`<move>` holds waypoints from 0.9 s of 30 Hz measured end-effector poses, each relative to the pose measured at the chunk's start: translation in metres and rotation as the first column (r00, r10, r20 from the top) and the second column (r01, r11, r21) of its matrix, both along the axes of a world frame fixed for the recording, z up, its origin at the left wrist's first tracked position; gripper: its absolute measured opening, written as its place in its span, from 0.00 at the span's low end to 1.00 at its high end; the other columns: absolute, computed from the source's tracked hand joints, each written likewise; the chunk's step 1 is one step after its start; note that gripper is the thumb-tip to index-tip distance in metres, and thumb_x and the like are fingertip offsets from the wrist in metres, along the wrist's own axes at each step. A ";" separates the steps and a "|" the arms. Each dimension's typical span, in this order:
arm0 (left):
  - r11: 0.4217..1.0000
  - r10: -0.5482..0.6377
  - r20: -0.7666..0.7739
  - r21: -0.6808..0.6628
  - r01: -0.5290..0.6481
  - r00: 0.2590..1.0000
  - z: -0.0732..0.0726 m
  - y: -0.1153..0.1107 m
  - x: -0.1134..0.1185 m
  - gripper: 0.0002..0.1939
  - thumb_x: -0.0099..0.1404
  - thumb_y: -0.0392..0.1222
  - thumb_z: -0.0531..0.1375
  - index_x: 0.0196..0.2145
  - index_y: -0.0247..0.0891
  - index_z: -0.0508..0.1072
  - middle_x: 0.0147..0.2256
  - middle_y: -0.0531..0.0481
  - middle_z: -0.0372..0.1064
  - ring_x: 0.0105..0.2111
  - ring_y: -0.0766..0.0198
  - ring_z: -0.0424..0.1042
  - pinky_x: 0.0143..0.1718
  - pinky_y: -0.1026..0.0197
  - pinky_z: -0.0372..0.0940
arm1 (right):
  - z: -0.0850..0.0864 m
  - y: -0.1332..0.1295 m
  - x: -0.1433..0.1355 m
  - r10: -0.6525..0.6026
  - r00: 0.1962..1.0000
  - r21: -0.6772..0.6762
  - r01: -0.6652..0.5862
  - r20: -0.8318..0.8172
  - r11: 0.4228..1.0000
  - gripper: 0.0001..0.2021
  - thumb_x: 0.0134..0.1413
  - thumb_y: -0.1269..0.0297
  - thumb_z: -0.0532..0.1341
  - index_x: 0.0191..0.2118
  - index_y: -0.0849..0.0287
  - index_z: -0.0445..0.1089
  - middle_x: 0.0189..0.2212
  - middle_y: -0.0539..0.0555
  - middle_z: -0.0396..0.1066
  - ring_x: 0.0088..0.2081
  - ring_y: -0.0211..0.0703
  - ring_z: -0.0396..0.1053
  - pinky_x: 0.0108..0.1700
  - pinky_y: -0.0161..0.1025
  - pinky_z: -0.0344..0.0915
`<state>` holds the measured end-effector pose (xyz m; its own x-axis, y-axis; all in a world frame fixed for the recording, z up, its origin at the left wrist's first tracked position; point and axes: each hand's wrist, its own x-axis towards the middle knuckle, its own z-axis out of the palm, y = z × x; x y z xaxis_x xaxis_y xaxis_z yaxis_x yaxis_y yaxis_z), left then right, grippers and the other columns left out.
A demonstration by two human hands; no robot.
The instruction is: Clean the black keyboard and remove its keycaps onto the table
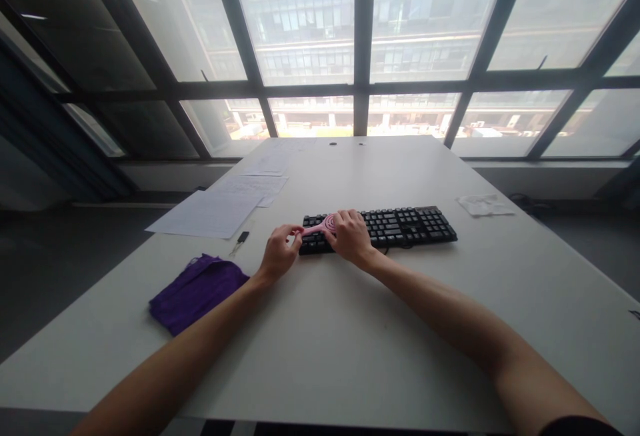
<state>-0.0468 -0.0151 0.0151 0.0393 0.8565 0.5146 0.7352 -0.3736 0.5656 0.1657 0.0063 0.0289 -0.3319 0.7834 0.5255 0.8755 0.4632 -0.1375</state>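
Note:
A pink object with a thin handle and a round, ringed head (329, 223) is held above the left part of a black keyboard (400, 226). My left hand (280, 249) pinches the end of its handle. The fingers of my right hand (351, 235) are closed on the right side of the round head, over the keys. Left of my left forearm lies a folded purple cloth (200, 289) on the white table (350, 343).
Printed papers (215, 209) lie at the table's left side, with a small black object (243, 237) near them. A white tissue (484, 205) is by the right edge. Large windows stand behind the table.

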 end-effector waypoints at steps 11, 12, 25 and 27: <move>1.000 0.014 -0.012 -0.009 -0.014 1.000 -0.001 0.001 -0.001 0.12 0.65 0.44 0.55 0.39 0.39 0.76 0.40 0.45 0.76 0.41 0.55 0.73 0.37 0.57 0.68 | 0.000 -0.001 -0.001 -0.020 1.000 -0.021 0.020 0.013 1.000 0.18 0.64 0.49 0.58 0.45 0.61 0.71 0.44 0.62 0.72 0.46 0.56 0.63 0.49 0.48 0.59; 1.000 0.012 -0.010 -0.008 -0.013 1.000 -0.001 0.001 0.000 0.12 0.65 0.44 0.55 0.39 0.39 0.76 0.40 0.45 0.76 0.41 0.55 0.73 0.37 0.57 0.68 | 0.001 0.000 -0.002 -0.019 1.000 -0.020 0.020 0.014 1.000 0.18 0.64 0.49 0.58 0.45 0.61 0.71 0.44 0.62 0.72 0.46 0.56 0.63 0.48 0.48 0.59; 0.999 0.019 0.043 0.029 -0.020 0.999 -0.002 0.001 -0.003 0.11 0.65 0.42 0.55 0.39 0.38 0.76 0.39 0.46 0.76 0.39 0.57 0.73 0.37 0.58 0.68 | 0.000 -0.002 -0.002 0.018 1.000 0.024 -0.017 -0.024 1.000 0.17 0.64 0.49 0.58 0.43 0.61 0.71 0.42 0.61 0.72 0.46 0.55 0.63 0.49 0.46 0.58; 1.000 0.019 0.041 0.024 -0.020 0.999 -0.002 0.002 -0.003 0.10 0.65 0.42 0.55 0.39 0.38 0.76 0.39 0.46 0.76 0.39 0.57 0.73 0.37 0.58 0.68 | 0.001 -0.002 -0.002 0.014 1.000 0.015 -0.013 -0.017 1.000 0.17 0.64 0.49 0.59 0.43 0.61 0.71 0.42 0.61 0.72 0.45 0.55 0.63 0.48 0.46 0.58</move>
